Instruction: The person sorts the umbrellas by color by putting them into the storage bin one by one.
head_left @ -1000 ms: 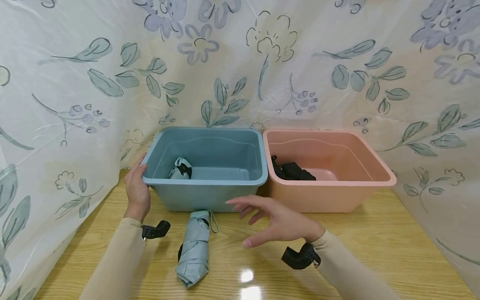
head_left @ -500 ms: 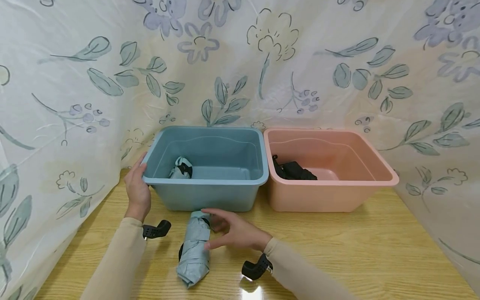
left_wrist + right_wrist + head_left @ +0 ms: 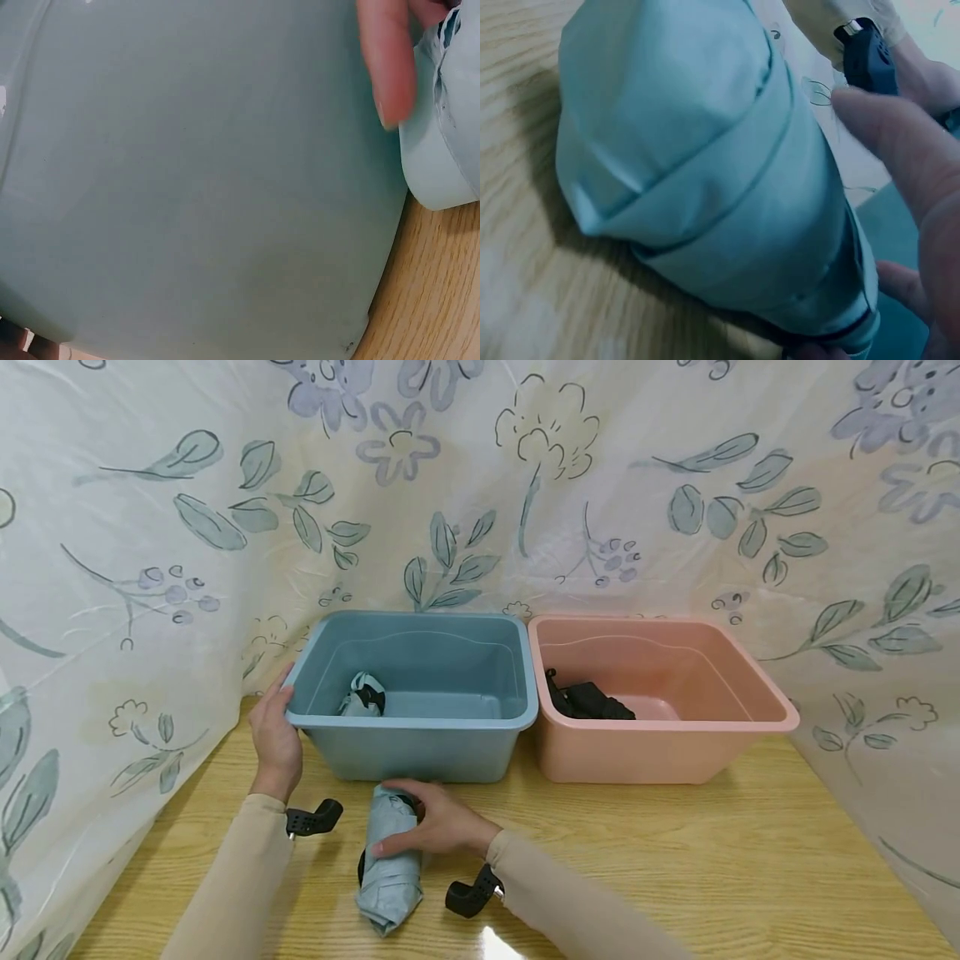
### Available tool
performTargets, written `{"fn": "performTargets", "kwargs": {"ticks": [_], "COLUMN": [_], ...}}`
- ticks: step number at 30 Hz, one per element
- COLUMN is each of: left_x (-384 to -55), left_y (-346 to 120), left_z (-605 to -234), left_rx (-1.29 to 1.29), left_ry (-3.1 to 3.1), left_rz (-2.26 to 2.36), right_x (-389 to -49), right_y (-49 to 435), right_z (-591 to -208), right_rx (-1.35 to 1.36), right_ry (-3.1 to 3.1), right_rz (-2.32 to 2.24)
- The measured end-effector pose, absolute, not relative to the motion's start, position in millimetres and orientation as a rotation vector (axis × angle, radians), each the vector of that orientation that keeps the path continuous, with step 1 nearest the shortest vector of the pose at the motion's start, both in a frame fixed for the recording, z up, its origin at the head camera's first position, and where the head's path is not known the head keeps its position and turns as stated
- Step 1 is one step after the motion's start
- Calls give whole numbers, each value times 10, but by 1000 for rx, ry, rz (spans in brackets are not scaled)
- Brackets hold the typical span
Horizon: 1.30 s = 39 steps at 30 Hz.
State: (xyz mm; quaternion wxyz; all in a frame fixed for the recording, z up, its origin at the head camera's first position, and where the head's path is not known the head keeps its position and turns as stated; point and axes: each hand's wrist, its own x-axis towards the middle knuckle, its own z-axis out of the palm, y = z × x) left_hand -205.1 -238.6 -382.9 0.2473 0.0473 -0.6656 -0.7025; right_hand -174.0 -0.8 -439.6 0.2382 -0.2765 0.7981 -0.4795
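A folded light-blue umbrella (image 3: pixel 390 893) lies on the wooden table in front of the blue bin (image 3: pixel 420 752). My right hand (image 3: pixel 438 818) holds its far part, thumb across the top and fingers at the far end. Close up in the right wrist view, the wrapped umbrella (image 3: pixel 705 180) has the thumb (image 3: pixel 892 142) above it and fingertips partly hidden beyond. At the bin's left side, my left hand (image 3: pixel 276 739) holds the rim; some of its fingers are hidden behind the edge. The left wrist view shows the bin's wall (image 3: pixel 202 180) and the umbrella's end (image 3: pixel 435 157).
A pink bin (image 3: pixel 637 756) stands to the right of the blue one, with a black folded item (image 3: pixel 592 700) inside. Inside the blue bin lies a light-blue and black bundle (image 3: pixel 364 695). Floral cloth (image 3: pixel 450 485) hangs behind and at both sides of the table (image 3: pixel 637 860).
My right hand has moved left from in front of the bins to the umbrella and taken hold of it. The umbrella's far end has shifted slightly left. My left hand stays at the bin.
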Motion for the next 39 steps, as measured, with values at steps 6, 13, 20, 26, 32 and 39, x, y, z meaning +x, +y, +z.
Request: {"fn": "performTargets", "kwargs": {"ticks": [6, 13, 20, 26, 32, 39], "left_x": [-2062, -2063, -2067, -2063, -2059, -2059], "left_y": [-2384, -2386, -2377, -2381, -2379, -2388], "left_z": [-3827, -3827, -3825, -3824, -3822, -3821], "left_rx": [121, 127, 125, 117, 118, 109], "left_ry": [-1797, -1787, -1786, -1786, -1785, -1768], "left_rz": [-1930, -1946, -1940, -1937, -1950, -1957], "right_x": [-1738, -1727, -1648, -1576, -1576, -1605], "right_y": [-59, -76, -88, -80, -37, 53], "right_z": [-4445, -4453, -4431, -4426, -4473, -4486], "right_rx": [-723, -662, -698, -708, -716, -810], "right_ry": [2230, 2139, 2235, 2276, 2089, 2029], "right_rz": [-1309, -1436, -1422, -1452, -1576, -1535]}}
